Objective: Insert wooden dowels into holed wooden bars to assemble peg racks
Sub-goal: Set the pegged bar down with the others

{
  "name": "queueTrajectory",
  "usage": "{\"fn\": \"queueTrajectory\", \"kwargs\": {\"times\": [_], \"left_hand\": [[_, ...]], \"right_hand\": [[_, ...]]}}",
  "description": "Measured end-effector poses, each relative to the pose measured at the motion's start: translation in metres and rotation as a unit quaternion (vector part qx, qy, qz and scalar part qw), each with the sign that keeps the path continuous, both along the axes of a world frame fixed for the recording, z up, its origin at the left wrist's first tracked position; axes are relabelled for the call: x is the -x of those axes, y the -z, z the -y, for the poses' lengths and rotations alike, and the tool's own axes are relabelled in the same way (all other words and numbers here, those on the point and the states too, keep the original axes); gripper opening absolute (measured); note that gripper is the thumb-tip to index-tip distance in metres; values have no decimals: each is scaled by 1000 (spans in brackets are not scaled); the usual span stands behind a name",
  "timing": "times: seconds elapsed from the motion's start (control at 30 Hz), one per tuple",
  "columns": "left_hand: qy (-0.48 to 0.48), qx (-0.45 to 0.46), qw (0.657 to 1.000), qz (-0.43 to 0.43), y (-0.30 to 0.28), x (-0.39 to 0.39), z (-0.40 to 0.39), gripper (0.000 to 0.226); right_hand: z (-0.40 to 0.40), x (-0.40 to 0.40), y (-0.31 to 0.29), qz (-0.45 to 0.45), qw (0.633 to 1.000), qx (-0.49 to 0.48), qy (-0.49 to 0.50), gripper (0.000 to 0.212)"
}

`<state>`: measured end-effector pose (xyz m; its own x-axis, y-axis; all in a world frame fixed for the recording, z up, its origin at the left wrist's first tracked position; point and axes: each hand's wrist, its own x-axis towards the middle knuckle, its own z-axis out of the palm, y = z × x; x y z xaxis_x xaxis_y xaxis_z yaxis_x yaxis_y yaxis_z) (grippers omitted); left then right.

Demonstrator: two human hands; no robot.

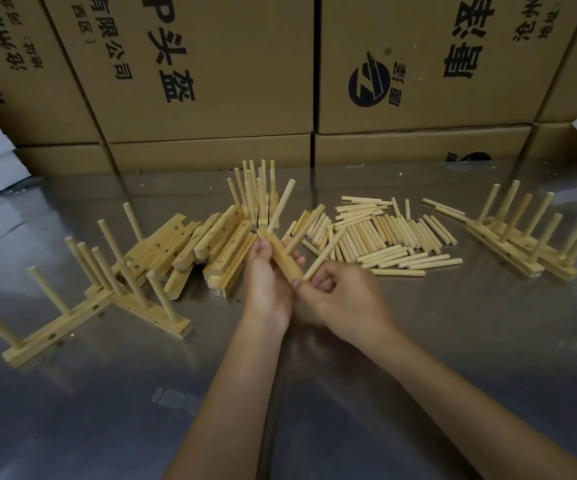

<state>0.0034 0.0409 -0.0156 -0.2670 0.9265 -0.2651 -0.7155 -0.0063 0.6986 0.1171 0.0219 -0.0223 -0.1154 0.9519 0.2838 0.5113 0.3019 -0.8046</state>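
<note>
Both hands on holed bar, R w/ dowel at it.

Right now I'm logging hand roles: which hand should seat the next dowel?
Right hand: it already pinches a loose dowel with its end at the bar, which the left hand grips.

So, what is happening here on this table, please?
A person is building wooden peg racks. The left hand grips a holed bar that already carries dowels, and the right hand pinches another dowel at the bar's near end. Loose dowels lie to the right, spare bars to the left, and finished racks at both sides.
</note>
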Motion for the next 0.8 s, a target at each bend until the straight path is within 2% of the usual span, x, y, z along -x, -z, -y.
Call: {"fn": "queueTrajectory", "kwargs": {"times": [0.1, 0.23, 0.37, 0.47, 0.6, 0.8], "left_hand": [[-13, -23, 997, -68, 6, 8, -10, 42], [-77, -3, 986, -145, 13, 17, -21, 31], [-106, 2, 983, -151, 14, 21, -31, 22], [-117, -5, 977, -176, 18, 21, -37, 18], [-118, -23, 966, -228, 25, 18, -41, 19], [-117, -14, 967, -224, 26, 20, -43, 17]], "right_hand": [[-32, 3, -13, -13, 998, 18, 57, 30], [-89, 11, -38, 12, 993, 21, 114, 34], [-152, 32, -50, 72, 987, 36, 138, 41], [-187, 52, -42, 128, 980, 44, 146, 28], [-204, 77, -23, 225, 964, 45, 134, 25], [-208, 85, -14, 244, 962, 52, 109, 29]]}}
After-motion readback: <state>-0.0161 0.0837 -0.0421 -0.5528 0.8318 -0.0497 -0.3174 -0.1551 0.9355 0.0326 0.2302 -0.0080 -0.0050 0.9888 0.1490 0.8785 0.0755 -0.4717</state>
